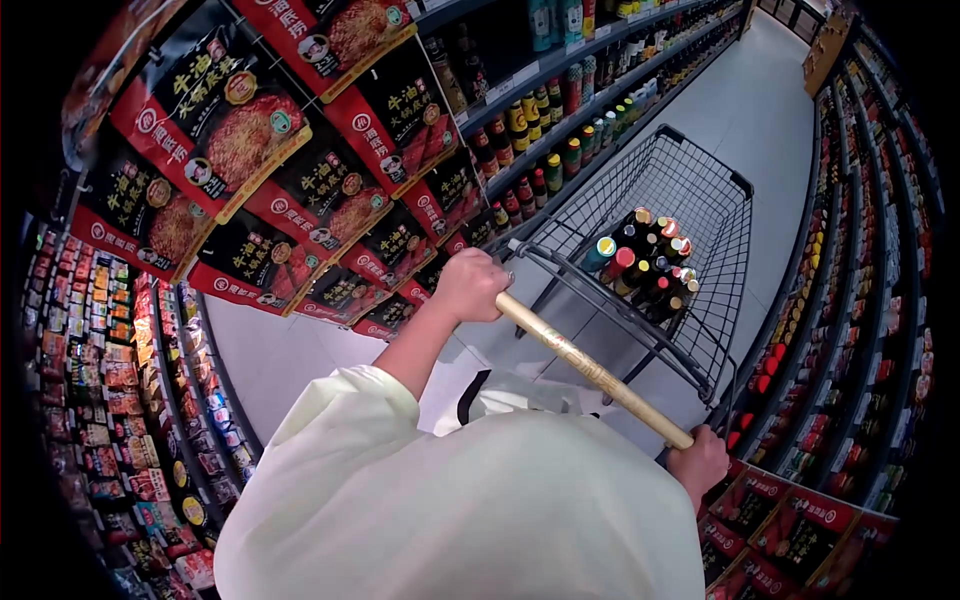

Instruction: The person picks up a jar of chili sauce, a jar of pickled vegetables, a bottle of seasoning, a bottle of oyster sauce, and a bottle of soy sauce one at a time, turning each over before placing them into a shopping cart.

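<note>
A tan cylindrical handle [592, 366] is gripped by the left hand [470, 285] and right hand [698, 461], fingers curled; beyond them, dark capped bottles [650, 268] are held by a black wire cart [722, 262].

The left hand [468, 287] and the right hand [699, 460] grip opposite ends of the tan handlebar [590, 370] of a wire shopping cart [722, 262]. Capped bottles [650, 258] stand clustered inside it. At left, a display [330, 190] shows red-and-black hotpot-base packages; beyond it, shelves [545, 68] hold bottles and jars. Stocked shelves [825, 320] line the right side. A pale shirt [480, 500] fills the near foreground.
</note>
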Motion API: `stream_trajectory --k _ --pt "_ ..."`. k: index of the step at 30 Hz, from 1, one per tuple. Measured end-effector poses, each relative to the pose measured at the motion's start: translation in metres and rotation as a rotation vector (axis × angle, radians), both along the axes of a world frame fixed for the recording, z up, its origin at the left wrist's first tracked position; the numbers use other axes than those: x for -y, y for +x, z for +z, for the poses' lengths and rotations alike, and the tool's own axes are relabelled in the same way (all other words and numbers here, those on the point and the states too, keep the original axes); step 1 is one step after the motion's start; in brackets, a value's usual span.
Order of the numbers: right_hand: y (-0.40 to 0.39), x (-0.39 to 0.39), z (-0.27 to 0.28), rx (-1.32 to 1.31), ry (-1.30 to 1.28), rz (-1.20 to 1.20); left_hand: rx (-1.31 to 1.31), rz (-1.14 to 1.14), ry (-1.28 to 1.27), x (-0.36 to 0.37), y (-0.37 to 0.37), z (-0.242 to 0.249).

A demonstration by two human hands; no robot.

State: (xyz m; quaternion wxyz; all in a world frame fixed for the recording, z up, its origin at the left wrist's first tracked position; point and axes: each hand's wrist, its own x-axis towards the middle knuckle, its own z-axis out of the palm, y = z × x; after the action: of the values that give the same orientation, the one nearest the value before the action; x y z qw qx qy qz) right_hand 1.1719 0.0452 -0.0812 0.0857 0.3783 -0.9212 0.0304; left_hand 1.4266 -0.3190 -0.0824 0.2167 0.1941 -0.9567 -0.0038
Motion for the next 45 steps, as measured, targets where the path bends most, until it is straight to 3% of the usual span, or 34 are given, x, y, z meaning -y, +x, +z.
stream_trajectory --k 28,40,42,45 --pt "-0.178 0.211 0.018 0.006 0.077 -0.255 -0.081 -0.201 0.052 0.238 -0.244 0.013" --pt "-0.244 0.271 0.014 0.049 0.029 -0.197 -0.039 -0.207 0.041 0.310 -0.333 0.023" --pt "-0.256 0.275 0.015 0.104 0.054 -0.209 -0.036 -0.219 0.020 0.320 -0.347 0.022" --pt "-0.279 0.292 0.046 0.447 0.128 -0.124 -0.008 -0.241 0.046 0.331 -0.366 0.026"
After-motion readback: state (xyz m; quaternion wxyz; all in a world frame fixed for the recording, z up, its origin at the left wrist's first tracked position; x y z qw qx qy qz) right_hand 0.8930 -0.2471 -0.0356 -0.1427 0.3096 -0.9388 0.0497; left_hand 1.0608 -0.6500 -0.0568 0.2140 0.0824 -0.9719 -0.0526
